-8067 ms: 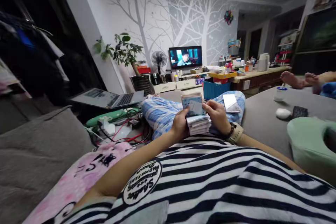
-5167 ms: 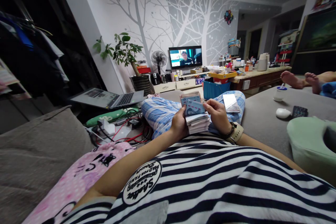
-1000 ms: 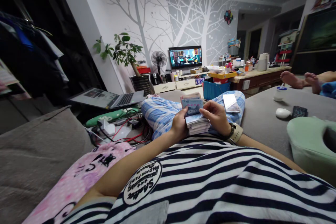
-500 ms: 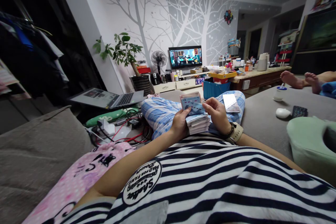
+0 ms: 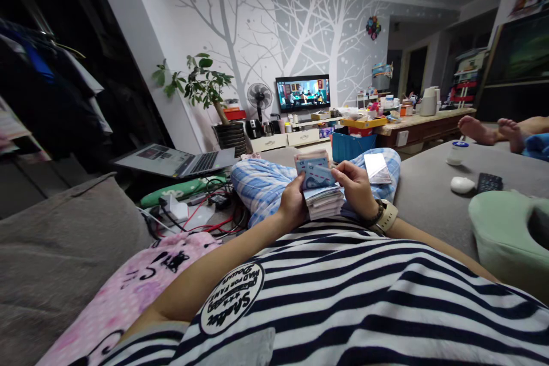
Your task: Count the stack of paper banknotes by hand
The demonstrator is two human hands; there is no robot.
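Observation:
My left hand [image 5: 293, 201] is closed around a thick stack of blue printed papers [image 5: 317, 176], its thumb pressed on the front face. Pinched at the right edge of the front blue sheet are the fingers of my right hand [image 5: 355, 186]. Pinkish edges show behind the blue sheets at the top. Below, the white layered ends of the stack [image 5: 325, 203] fan out toward my striped shirt. What kind of papers these are I cannot make out. A phone [image 5: 377, 168] lies on my checked trouser leg, just beyond my right hand.
An open laptop [image 5: 175, 161] stands at left, above tangled cables [image 5: 223, 211] and a power strip. At right on the grey sofa are a white mouse [image 5: 462, 185], a small dark keypad [image 5: 489, 182], a lidded jar [image 5: 457, 152] and a green neck pillow [image 5: 506, 234]. Another person's feet [image 5: 493, 129] rest behind.
The front blue sheet shows a different print and sits at a slightly different tilt. My left thumb has moved up and left on the stack. Both hands otherwise stay in place.

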